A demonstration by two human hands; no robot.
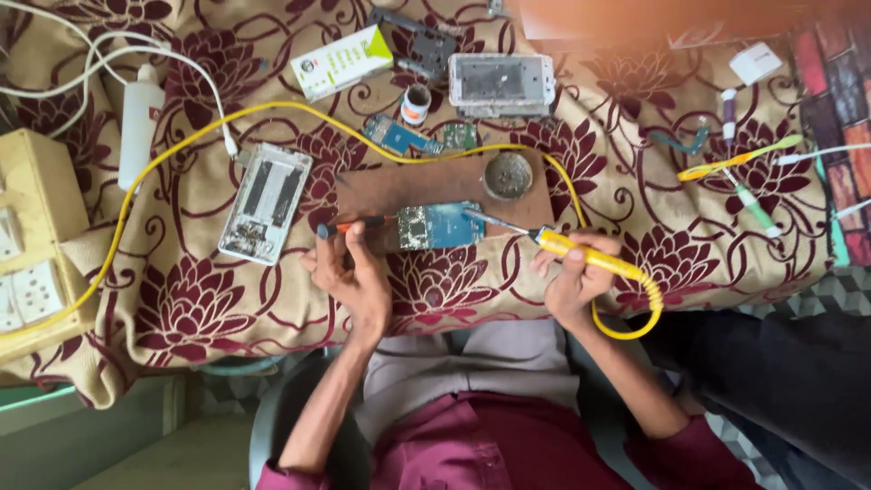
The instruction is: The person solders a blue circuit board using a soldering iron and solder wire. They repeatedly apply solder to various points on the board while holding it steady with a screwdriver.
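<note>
My right hand [573, 277] grips a yellow soldering iron [581, 254]; its metal tip points left onto a blue circuit board [442, 225]. The board lies on a brown wooden block [408, 186]. My left hand [349, 272] holds a thin tool with an orange and black handle [349, 225] against the board's left edge. A yellow cord [172, 154] runs from the iron in a wide loop across the patterned cloth.
An opened phone body [266, 201] lies left of the block, another [501, 83] behind it. A round metal dish [507, 174] sits on the block. A green-white box [342, 60], small boards [399, 136], a socket board [32, 245], toothbrushes [739, 161] and a white bottle [141, 122] lie around.
</note>
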